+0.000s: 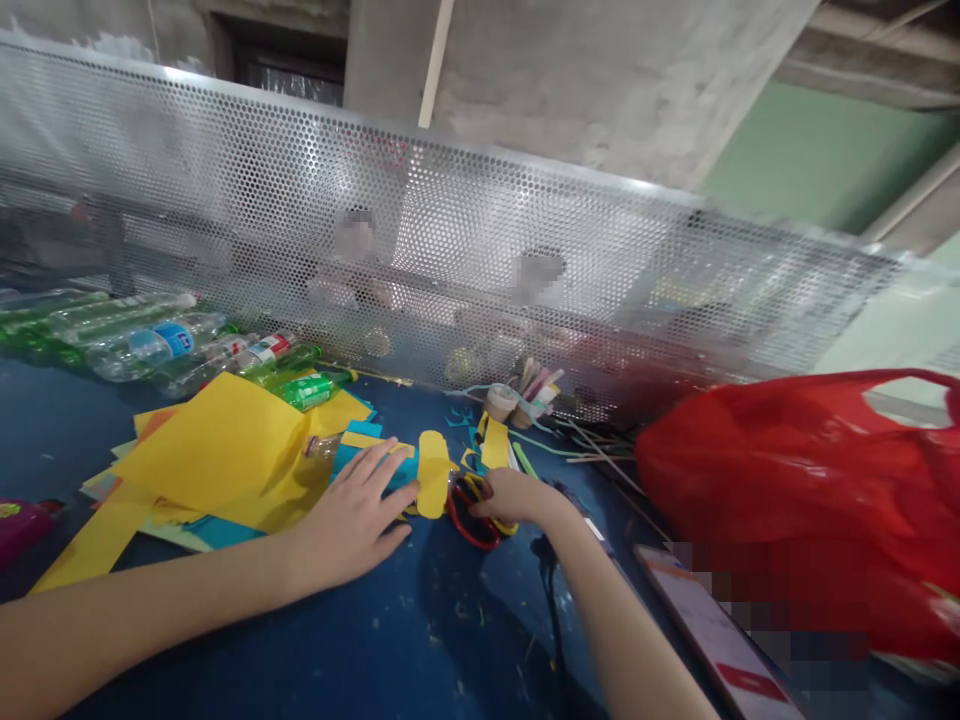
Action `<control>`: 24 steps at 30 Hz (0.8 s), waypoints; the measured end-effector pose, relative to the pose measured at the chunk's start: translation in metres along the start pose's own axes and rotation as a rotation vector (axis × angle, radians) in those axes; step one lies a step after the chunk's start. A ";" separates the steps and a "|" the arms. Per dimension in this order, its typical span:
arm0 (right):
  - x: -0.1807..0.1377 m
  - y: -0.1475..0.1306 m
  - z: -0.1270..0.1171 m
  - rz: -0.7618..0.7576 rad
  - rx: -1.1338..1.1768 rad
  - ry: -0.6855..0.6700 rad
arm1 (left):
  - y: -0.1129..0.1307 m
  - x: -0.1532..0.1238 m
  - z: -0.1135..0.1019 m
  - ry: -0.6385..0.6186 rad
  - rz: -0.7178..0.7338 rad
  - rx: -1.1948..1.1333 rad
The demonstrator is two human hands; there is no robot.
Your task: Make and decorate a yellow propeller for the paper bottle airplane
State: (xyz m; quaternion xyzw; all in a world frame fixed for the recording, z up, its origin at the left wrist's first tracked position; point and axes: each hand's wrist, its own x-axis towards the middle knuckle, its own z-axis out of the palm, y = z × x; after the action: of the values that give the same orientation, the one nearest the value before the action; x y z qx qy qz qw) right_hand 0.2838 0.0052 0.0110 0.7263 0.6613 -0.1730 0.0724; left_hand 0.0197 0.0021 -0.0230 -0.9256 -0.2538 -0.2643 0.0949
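Observation:
My left hand (360, 515) lies with its fingers spread over a clear plastic bottle (322, 447) wrapped in blue and yellow paper. Beside the bottle's right end is a yellow paper cutout (433, 475) with rounded ends. My right hand (517, 497) has its fingers closed at the handles of a pair of scissors (474, 530), which show red and yellow loops on the blue table. The scissors' blades are hidden. Just beyond the right hand lies a small yellow paper piece (495, 443) with blue scraps around it.
Coloured paper sheets (217, 450) are piled at the left, with several plastic bottles (169, 340) lying behind. A perforated metal panel (442, 220) borders the table's far side. Small cups (501, 402), a phone (712, 620) and a red bag (787, 480) are to the right.

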 end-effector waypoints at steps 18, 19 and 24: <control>0.014 -0.012 0.015 0.195 -0.073 0.380 | -0.001 -0.026 0.015 -0.065 0.059 -0.224; 0.015 -0.012 0.015 0.193 -0.067 0.379 | -0.001 -0.026 0.016 -0.063 0.063 -0.229; 0.018 -0.008 0.010 0.187 -0.033 0.344 | -0.001 -0.027 0.017 -0.065 0.066 -0.243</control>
State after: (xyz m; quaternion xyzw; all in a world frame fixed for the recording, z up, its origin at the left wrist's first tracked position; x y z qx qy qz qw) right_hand 0.2758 0.0199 -0.0039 0.8021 0.5963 -0.0278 -0.0141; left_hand 0.0075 -0.0030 -0.0519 -0.9462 -0.1924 -0.2596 -0.0176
